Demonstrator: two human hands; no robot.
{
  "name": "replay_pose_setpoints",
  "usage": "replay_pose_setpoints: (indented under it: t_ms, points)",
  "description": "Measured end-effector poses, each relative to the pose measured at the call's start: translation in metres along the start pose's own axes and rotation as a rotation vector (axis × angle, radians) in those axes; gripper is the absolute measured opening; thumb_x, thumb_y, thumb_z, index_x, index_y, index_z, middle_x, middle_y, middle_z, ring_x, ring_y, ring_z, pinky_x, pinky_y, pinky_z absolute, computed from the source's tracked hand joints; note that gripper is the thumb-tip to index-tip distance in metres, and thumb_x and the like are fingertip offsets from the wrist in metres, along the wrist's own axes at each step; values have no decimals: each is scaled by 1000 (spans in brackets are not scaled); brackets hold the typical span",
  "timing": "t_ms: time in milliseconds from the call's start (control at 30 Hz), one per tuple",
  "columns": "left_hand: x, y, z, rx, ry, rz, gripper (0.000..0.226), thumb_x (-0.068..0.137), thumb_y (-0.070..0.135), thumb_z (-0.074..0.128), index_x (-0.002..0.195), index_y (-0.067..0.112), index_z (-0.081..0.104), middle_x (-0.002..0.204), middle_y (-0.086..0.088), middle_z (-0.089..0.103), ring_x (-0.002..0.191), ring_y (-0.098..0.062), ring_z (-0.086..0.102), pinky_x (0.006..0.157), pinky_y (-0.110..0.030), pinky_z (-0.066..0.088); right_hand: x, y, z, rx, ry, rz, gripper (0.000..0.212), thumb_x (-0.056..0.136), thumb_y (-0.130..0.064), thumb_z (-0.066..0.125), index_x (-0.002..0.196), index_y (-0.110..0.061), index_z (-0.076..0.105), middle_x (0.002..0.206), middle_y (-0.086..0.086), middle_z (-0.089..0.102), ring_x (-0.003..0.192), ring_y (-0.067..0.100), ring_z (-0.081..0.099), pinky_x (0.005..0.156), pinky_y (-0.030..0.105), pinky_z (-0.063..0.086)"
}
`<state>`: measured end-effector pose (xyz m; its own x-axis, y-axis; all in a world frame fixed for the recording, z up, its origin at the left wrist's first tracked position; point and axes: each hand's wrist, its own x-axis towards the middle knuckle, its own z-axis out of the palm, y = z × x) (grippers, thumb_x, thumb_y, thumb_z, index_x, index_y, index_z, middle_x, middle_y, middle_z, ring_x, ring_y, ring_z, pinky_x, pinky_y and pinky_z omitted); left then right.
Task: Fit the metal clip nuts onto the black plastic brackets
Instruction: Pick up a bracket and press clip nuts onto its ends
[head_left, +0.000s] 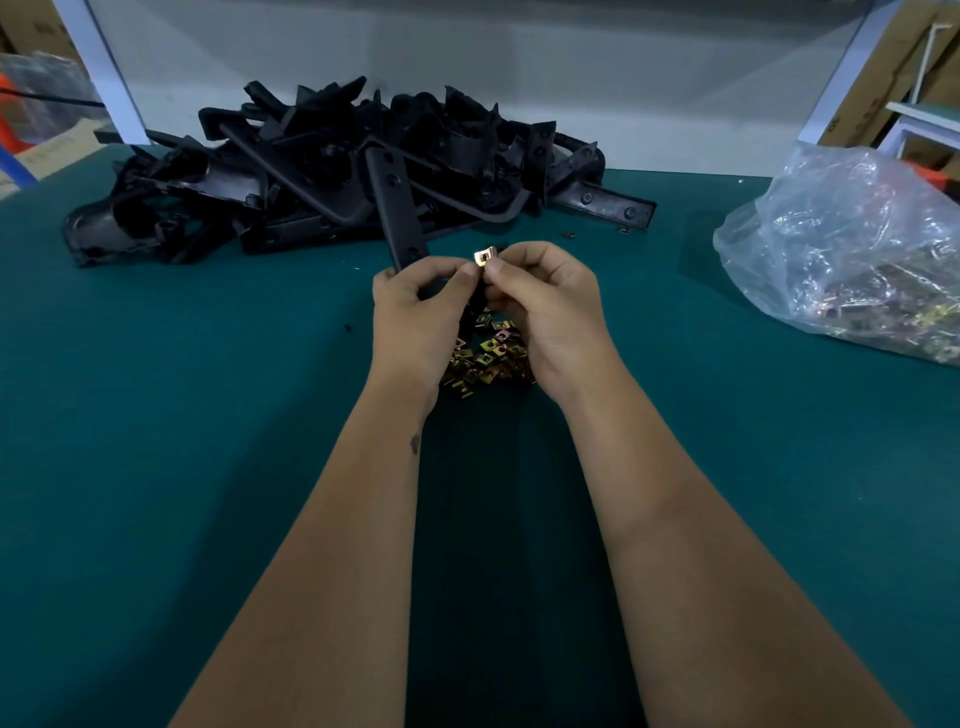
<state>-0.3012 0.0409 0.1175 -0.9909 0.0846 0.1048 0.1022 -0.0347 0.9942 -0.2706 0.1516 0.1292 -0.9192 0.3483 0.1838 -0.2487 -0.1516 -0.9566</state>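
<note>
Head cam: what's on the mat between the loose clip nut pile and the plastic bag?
Bare green mat in the head view, between the clip nut pile and the plastic bag.

Looking forward and down from head height, close over both forearms, onto the green table (208, 415), wide-angle, single view.

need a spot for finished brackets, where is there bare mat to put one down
Bare green mat lies left of the left hand, below the bracket pile. Another bare patch lies between the right hand and the plastic bag. Crowded: the loose clip nuts under both hands, and the far edge, taken by the pile.
</note>
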Motion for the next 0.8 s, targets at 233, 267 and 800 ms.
replay_pose_setpoints:
  t_ms: [233,267,800]
  points:
    - [-2,4,2,17,62,1,11,87,25,70,78,29,74,127,-11,52,104,-13,62,97,-34,52,1,2,0,-67,-24,-11,14,90,-3,64,98,-12,71,79,0,68,75,13,63,73,26,52]
    - [-2,4,1,17,68,-4,10,86,25,70,78,29,74,127,-12,52,103,-13,62,96,-34,53,1,3,0,-71,-26,-10,16,90,-3,63,100,-13,72,80,1,68,77,13,63,74,26,52]
    - [-4,7,-5,-115,-37,14,28,77,29,72,101,15,77,130,-22,56,111,-22,65,103,-39,50,2,5,-4,-13,-42,-1,12,89,-4,67,95,-13,74,82,2,73,72,11,64,72,25,53]
